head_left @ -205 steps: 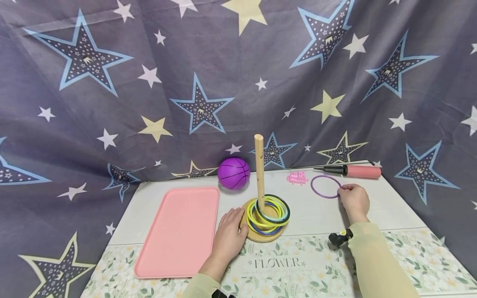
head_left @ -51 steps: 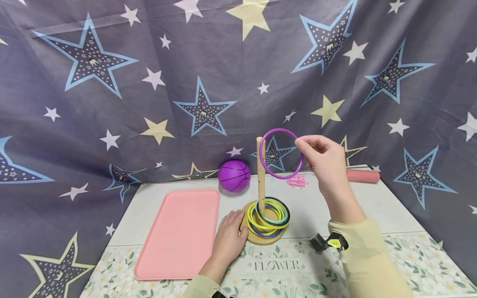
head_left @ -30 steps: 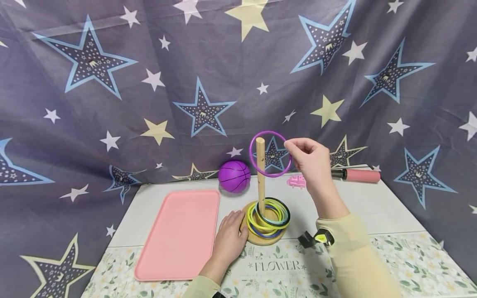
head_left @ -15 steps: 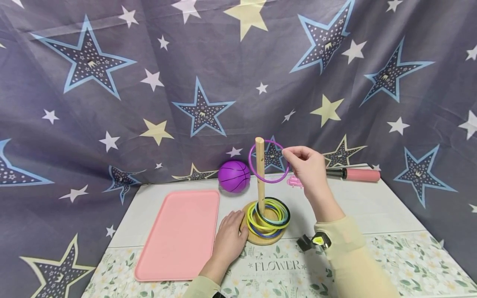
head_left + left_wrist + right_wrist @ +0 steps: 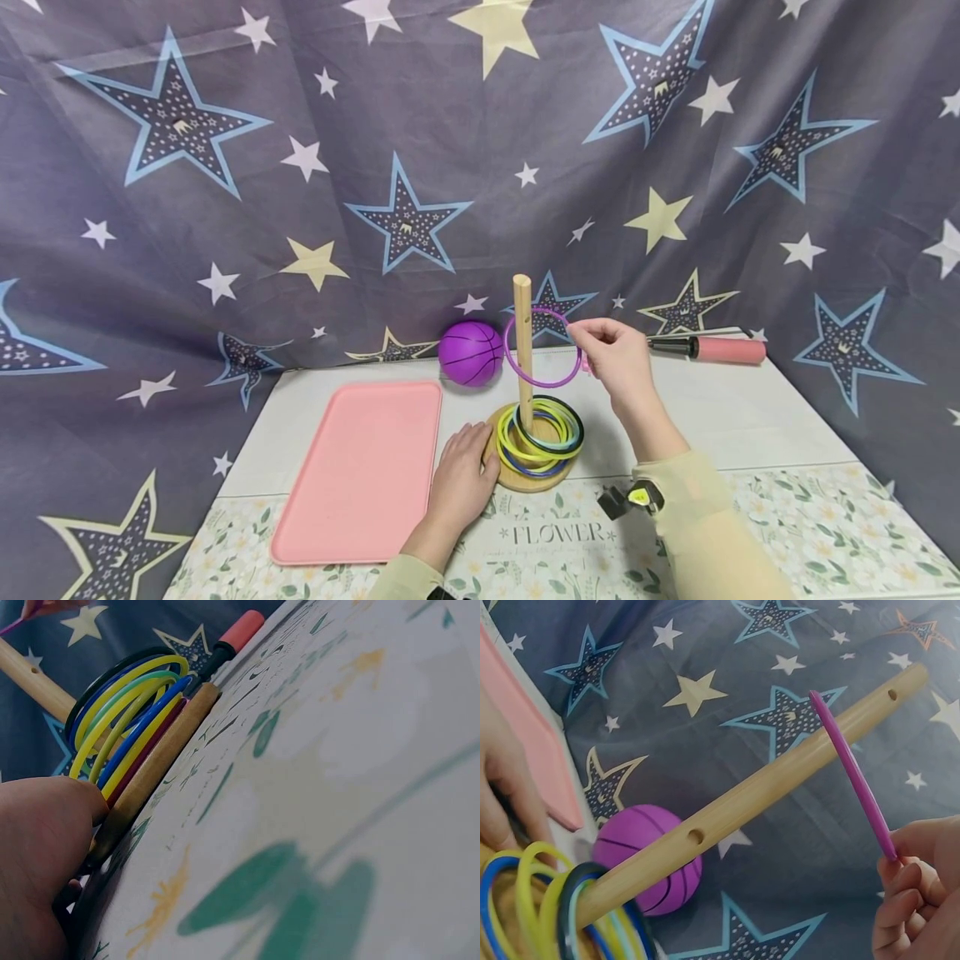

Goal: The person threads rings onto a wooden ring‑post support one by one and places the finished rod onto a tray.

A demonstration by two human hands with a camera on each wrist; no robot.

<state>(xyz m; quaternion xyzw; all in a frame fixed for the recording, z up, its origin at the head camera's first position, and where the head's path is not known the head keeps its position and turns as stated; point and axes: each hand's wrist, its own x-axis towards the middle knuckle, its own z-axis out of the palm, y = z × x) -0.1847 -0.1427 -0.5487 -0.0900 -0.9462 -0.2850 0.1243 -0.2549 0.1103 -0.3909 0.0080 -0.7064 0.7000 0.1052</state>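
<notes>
My right hand (image 5: 621, 360) pinches a thin purple ring (image 5: 545, 385) between thumb and fingertips. That ring is around the upright wooden post (image 5: 523, 350), below its top, and slightly tilted. In the right wrist view the ring (image 5: 853, 776) shows nearly edge-on, crossing the post (image 5: 780, 780). Several rings, yellow, blue, black and light blue (image 5: 551, 446), lie loosely stacked round the post's foot. My left hand (image 5: 459, 479) rests against the left edge of the round wooden base (image 5: 531, 482), fingers extended. In the left wrist view the base (image 5: 161, 754) stands beside my thumb, and a dark red ring (image 5: 146, 754) shows lowest.
A pink tray (image 5: 360, 475) lies left of my left hand. Behind the post sits a purple ball with black lines (image 5: 471, 354). A pink-handled pump (image 5: 723, 349) lies at the back right. A small pink toy is mostly hidden behind my right hand. A star-patterned cloth (image 5: 480, 108) hangs behind.
My right hand picked the purple ring up from the table at back right, brought it left over the post's top, and has lowered it partway down the post. My left hand has stayed still.
</notes>
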